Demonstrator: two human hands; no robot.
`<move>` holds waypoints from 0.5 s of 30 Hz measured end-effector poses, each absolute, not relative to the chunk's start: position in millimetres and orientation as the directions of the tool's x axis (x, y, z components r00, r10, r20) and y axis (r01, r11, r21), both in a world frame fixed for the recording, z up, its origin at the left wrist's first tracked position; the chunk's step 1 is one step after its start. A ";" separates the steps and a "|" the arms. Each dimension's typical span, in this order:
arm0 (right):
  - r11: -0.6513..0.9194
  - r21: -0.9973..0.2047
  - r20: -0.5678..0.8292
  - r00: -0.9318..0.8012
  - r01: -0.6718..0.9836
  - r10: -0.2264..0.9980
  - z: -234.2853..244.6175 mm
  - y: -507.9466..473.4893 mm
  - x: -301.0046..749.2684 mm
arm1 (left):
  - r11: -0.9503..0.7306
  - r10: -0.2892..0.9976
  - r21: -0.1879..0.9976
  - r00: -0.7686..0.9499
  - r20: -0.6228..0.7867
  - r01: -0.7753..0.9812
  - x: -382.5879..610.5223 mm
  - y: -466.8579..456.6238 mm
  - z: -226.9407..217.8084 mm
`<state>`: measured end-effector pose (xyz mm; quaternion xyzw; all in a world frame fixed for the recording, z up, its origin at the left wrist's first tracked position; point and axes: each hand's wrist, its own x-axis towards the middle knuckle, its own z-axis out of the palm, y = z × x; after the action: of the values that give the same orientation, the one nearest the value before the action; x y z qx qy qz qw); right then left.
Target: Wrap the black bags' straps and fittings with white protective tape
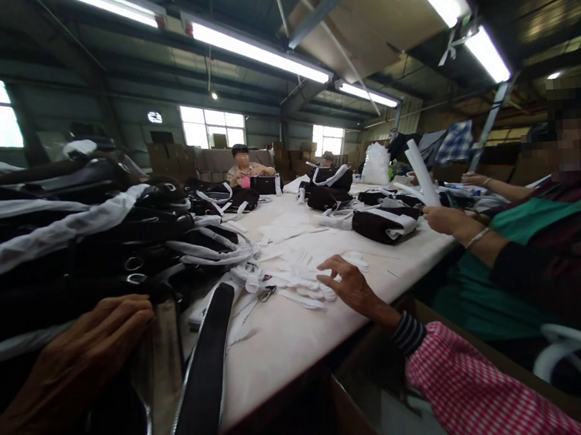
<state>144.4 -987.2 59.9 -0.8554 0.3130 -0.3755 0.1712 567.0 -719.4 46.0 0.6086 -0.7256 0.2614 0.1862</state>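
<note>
At the lower left my left hand (96, 347) is closed over the edge of a black bag (202, 380), fingers together and thumb hidden. The bag stands unzipped, its beige lining (164, 356) showing and a zipper along its edge. My right hand (351, 286), in a red checked sleeve, hovers at the right edge of a loose pile of white scalloped strips (304, 279). Its fingers are curved and apart, with nothing visible in them. Left of the strips lies a metal clip (267, 293) beside a white-wrapped strap (247, 272).
A tall heap of black bags (85, 243) with white-wrapped straps fills the left. More black bags (387, 223) lie farther along the white table (280, 369). A co-worker in a green apron (513, 243) holds white rolls at right; another person (243, 168) sits opposite. An open carton (361, 410) stands below the table edge.
</note>
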 end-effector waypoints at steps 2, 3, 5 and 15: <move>-0.716 -0.569 0.503 0.517 -0.405 -0.693 73.4 -987.6 146.8 | 0.100 -0.757 -0.178 -0.191 0.625 -0.979 562.4 -716.3 43.7; -0.710 -0.580 0.478 0.538 -0.399 -0.694 79.2 -985.7 150.1 | 0.104 -0.735 -0.186 -0.201 0.648 -0.977 560.2 -715.5 43.1; -0.709 -0.596 0.422 0.603 -0.378 -0.677 87.5 -977.4 161.9 | 0.123 -0.697 -0.208 -0.234 0.678 -0.970 555.6 -714.3 44.0; -0.820 -0.258 0.272 0.776 -0.511 -0.569 97.5 -967.1 277.4 | 0.129 -0.654 -0.040 -0.115 0.748 -0.991 540.3 -709.4 53.3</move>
<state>277.4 -967.1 97.5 -0.9384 0.2879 -0.1710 0.0850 540.3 -709.4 53.3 0.5957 -0.6902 0.2845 0.2964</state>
